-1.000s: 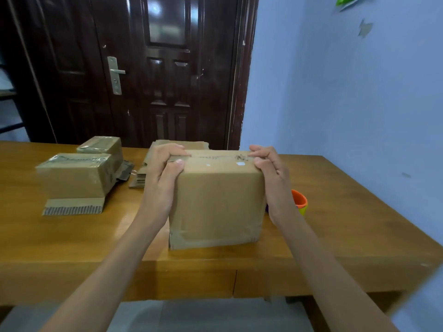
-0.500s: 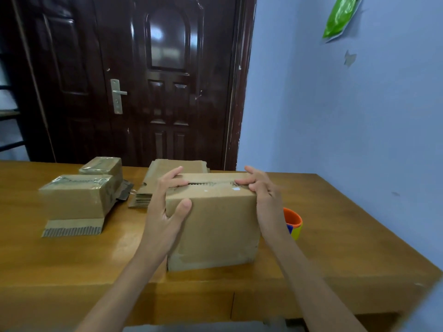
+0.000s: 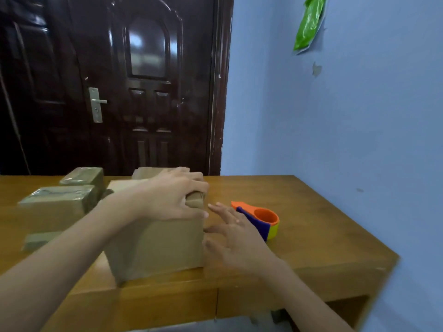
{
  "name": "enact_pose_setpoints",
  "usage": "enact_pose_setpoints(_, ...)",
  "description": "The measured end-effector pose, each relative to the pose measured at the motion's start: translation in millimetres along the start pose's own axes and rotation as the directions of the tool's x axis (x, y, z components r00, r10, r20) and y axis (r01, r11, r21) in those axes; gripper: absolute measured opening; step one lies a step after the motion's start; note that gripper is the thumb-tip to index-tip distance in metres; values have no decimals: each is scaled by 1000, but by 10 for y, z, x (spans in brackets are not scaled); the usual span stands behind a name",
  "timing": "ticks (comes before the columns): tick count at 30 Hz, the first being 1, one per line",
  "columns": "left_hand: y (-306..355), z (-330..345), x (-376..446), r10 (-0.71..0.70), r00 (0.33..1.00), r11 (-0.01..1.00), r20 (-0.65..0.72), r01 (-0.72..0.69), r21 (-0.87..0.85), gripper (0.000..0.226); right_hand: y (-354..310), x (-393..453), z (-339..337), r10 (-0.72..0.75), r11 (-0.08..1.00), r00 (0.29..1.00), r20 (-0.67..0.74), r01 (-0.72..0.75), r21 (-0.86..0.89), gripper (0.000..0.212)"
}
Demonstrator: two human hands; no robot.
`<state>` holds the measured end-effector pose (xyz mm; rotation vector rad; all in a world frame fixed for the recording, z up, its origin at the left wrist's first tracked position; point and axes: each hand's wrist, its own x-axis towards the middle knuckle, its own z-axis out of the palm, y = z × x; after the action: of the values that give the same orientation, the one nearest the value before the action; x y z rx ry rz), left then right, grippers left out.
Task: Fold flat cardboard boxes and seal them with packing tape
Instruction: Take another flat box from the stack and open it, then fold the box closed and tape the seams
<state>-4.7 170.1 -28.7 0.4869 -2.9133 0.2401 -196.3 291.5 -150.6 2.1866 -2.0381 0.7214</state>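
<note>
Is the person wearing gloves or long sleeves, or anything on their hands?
No gloves and no sleeves in view. Both forearms are bare right down to the edge of the picture. The left hand and the right hand show no rings, watch or bracelet, and the fingers are bare too, though the picture is a little blurry.

At frame centre-right, we see bare table (image 3: 311, 212) around the tape dispenser (image 3: 261, 219); sealed boxes (image 3: 60, 200) crowd the left.
</note>
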Motion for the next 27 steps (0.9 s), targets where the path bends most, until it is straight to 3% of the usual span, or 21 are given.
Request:
enact_pose_setpoints(3,95,111,132,41,999,999,-13,-41,30,36,416,-47,-147,186,979,975,-121,-173,111,36)
enact_pose_setpoints(5,114,102,187,38,999,999,4,-38,19,34,762,-37,-242,358,933,920,-159,-349,83,47)
enact_pose_setpoints(7,97,130,216,57,998,998,5,-57,-10,36,1015,-14,-234,507,854,853,-122,-517,-60,66)
enact_pose_setpoints(10,63,142,214,49,998,998,32,-48,-32,36,1183,32,-38,588,800,809,-2,-581,-152,76)
enact_pose_setpoints(13,75,119,235,39,999,999,30,-38,-33,37,1189,149,44,591,806,806,-29,-589,54,46)
enact_pose_setpoints(15,83,112,242,35,999,997,19,-33,-63,40,1082,176,11,600,760,800,-27,-559,331,32)
enact_pose_setpoints(17,85,105,241,20,1000,990,-7,-21,-143,43,889,140,-8,577,531,815,53,-424,734,30)
enact_pose_setpoints(19,71,89,230,5,1000,967,-26,-11,-254,54,749,105,10,488,139,860,149,-245,959,46)
enact_pose_setpoints(21,39,93,242,-8,1000,954,-25,0,-300,59,659,112,65,384,-213,901,202,-127,969,68)
enact_pose_setpoints(23,-3,121,265,-28,999,956,-16,22,-294,60,566,173,129,254,-462,940,227,-89,883,76)
enact_pose_setpoints(25,-25,147,273,-73,997,946,-20,63,-318,61,449,216,187,158,-581,958,241,-107,807,75)
enact_pose_setpoints(27,-18,137,258,-108,994,927,-15,95,-363,57,367,270,252,97,-635,969,226,-114,764,74)
